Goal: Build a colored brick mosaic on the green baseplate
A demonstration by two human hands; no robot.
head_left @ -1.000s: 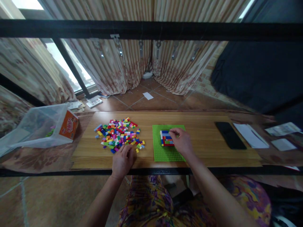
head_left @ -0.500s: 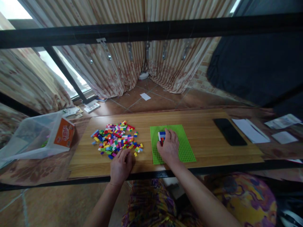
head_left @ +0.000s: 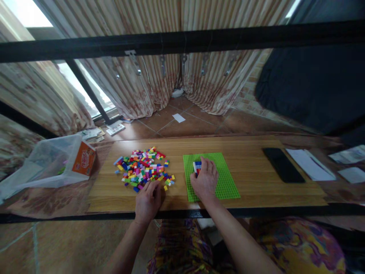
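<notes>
My right hand (head_left: 205,180) is over a green studded baseplate (head_left: 228,186), its fingers curled down around a small cluster of toy bricks (head_left: 196,166). White, blue and red bricks show at its left side; the hand covers the rest. By the front edge of the board, my left hand (head_left: 148,199) rests with its fingers curled in and closed. What those fingers hold, if anything, is hidden. Just beyond it spreads a loose pile of small toy bricks (head_left: 145,167) in many colours.
A wooden board (head_left: 248,167) lies under everything. A black phone-like slab (head_left: 283,164) and white paper (head_left: 309,163) with a pen are at the right. At the left, a clear plastic bin (head_left: 51,156) with an orange label lies tipped. A black bar (head_left: 159,42) crosses ahead.
The whole view has shifted slightly, so everything sits a little further right and lower. Both hands stay at the same places, the right over the baseplate and the left by the pile.
</notes>
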